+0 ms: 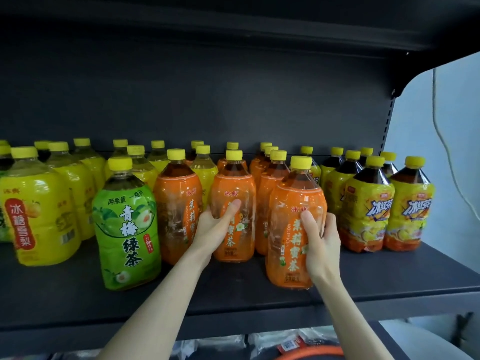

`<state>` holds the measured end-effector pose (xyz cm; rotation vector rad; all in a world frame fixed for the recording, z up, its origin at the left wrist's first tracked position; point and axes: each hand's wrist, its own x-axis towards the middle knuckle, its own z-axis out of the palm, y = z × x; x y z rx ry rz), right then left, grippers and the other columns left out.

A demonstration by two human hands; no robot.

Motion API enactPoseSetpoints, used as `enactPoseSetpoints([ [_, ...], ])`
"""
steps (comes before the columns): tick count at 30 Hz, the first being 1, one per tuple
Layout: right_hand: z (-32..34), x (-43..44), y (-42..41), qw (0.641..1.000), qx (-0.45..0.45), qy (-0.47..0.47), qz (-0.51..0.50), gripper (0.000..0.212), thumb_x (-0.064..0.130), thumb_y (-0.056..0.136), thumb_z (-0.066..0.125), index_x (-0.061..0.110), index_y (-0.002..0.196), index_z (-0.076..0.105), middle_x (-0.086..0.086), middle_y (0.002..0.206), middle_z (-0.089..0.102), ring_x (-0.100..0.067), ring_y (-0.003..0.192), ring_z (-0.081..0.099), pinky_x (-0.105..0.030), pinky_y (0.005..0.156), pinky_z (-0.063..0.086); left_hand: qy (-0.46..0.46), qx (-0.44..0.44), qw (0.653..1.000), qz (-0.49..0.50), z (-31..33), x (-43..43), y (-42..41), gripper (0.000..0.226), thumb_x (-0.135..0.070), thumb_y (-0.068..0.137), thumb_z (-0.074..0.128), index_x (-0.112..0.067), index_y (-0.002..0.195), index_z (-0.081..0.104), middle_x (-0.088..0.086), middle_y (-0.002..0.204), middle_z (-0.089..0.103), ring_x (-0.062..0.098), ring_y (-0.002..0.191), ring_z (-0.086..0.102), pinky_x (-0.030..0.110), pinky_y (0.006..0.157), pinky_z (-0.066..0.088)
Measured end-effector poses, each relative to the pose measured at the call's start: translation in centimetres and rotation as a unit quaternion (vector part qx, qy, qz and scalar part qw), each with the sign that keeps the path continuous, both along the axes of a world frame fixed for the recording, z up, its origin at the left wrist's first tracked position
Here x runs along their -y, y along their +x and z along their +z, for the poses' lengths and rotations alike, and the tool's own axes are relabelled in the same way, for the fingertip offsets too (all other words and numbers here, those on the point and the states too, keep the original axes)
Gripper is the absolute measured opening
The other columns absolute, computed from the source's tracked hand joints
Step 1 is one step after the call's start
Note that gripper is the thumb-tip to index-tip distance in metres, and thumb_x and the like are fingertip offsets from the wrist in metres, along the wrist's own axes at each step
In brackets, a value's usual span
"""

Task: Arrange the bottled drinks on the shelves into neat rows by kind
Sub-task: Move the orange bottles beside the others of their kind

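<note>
On the dark shelf point(233, 292) stand several bottled drinks with yellow caps. My left hand point(215, 224) grips an orange-labelled tea bottle point(233, 188) in the middle row. My right hand point(320, 240) grips another orange-labelled bottle point(288, 203), which stands nearer the front edge. A third orange bottle point(176, 203) stands left of my left hand, and more orange ones line up behind. A green-labelled green tea bottle point(127, 224) stands forward at the left. Yellow pear drink bottles point(33, 211) fill the far left, and yellow iced tea bottles point(368, 203) the right.
The shelf's back panel point(207, 100) and the shelf above point(259, 27) are dark. A slotted upright point(388, 120) ends the shelf at the right, with a pale wall and a cable point(441, 131) beyond. Packaged goods point(285, 344) lie on the shelf below.
</note>
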<state>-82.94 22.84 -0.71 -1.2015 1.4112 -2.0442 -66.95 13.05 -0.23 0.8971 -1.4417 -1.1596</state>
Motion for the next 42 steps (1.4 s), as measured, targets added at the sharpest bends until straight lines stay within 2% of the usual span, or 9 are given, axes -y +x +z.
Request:
enactPoseSetpoints([
  [6,0.2,0.0,0.2,1.000,0.001,0.002,0.001,0.059,0.051,0.069,0.055,0.015,0.115,0.046,0.010,0.094,0.062,-0.004,0.080,0.063,-0.018,0.064,0.046,0.000,-0.010,1.000,0.023,-0.4,0.7,-0.2,0.023,-0.048,0.080,0.065,-0.040,0.097,0.052,-0.019,0.096,0.061,0.003,0.092,0.058,0.022,0.077,0.045],
  [11,0.1,0.0,0.1,1.000,0.003,0.000,-0.001,0.059,0.050,0.069,0.055,0.014,0.114,0.047,0.009,0.095,0.062,-0.005,0.081,0.063,-0.019,0.064,0.046,-0.013,-0.005,0.996,0.083,-0.4,0.8,-0.2,0.064,-0.056,0.073,0.068,-0.022,0.125,0.055,-0.009,0.107,0.065,0.012,0.101,0.060,0.031,0.088,0.048],
  [17,0.1,0.0,0.2,1.000,0.002,0.001,0.000,0.055,0.049,0.069,0.055,0.014,0.111,0.047,0.009,0.094,0.062,-0.004,0.080,0.063,-0.018,0.064,0.046,-0.024,0.016,0.984,0.175,-0.9,1.3,-0.5,0.090,-0.070,0.061,0.067,-0.016,0.131,0.050,0.002,0.120,0.063,0.022,0.113,0.058,0.043,0.100,0.046],
  [20,0.1,0.1,0.1,1.000,0.002,0.001,-0.002,0.055,0.049,0.069,0.055,0.015,0.110,0.047,0.009,0.093,0.062,-0.003,0.078,0.064,-0.017,0.062,0.046,-0.036,0.019,0.983,0.182,-0.8,1.3,-0.5,0.094,-0.063,0.066,0.069,-0.013,0.139,0.037,0.004,0.129,0.057,0.024,0.120,0.053,0.037,0.103,0.042],
  [26,0.0,0.2,0.0,1.000,0.003,0.001,0.001,0.037,0.050,0.069,0.055,0.028,0.097,0.047,0.009,0.093,0.063,-0.006,0.081,0.064,-0.019,0.064,0.046,-0.073,0.008,0.992,0.103,-1.4,1.3,-0.6,0.067,-0.042,0.079,0.067,-0.024,0.125,0.022,-0.002,0.129,0.043,0.010,0.116,0.046,0.014,0.085,0.041],
  [31,0.0,0.3,-0.1,1.000,0.002,-0.001,0.006,0.034,0.051,0.069,0.055,0.030,0.094,0.047,0.010,0.094,0.063,-0.006,0.082,0.065,-0.019,0.065,0.046,-0.105,0.107,0.981,0.120,-1.6,2.0,0.2,0.083,-0.069,0.075,0.052,-0.023,0.142,0.034,0.003,0.146,0.033,0.022,0.135,0.034,0.048,0.111,0.033],
  [34,0.0,0.3,0.0,1.000,0.002,-0.004,0.010,0.033,0.051,0.069,0.055,0.031,0.094,0.047,0.011,0.095,0.063,-0.006,0.083,0.064,-0.019,0.065,0.046,-0.102,0.123,0.982,0.104,-1.6,1.9,0.4,0.096,-0.072,0.071,0.055,-0.020,0.147,0.025,0.003,0.147,0.037,0.022,0.135,0.038,0.048,0.109,0.036],
  [39,0.0,0.3,0.0,1.000,0.000,-0.007,0.008,0.036,0.051,0.069,0.055,0.029,0.097,0.047,0.010,0.094,0.063,-0.005,0.082,0.064,-0.019,0.065,0.046,-0.118,0.116,0.976,0.144,-1.6,1.9,0.5,0.066,-0.035,0.082,0.069,-0.012,0.137,0.040,0.006,0.132,0.055,0.017,0.119,0.053,0.028,0.094,0.045],
  [42,0.0,0.2,0.1,1.000,-0.003,-0.005,0.010,0.040,0.051,0.070,0.054,0.027,0.101,0.047,0.010,0.095,0.063,-0.005,0.082,0.064,-0.019,0.065,0.046,-0.129,0.147,0.965,0.173,-1.1,2.5,0.0,0.070,-0.040,0.082,0.068,-0.012,0.140,0.040,0.007,0.133,0.056,0.023,0.121,0.054,0.039,0.100,0.046],
])
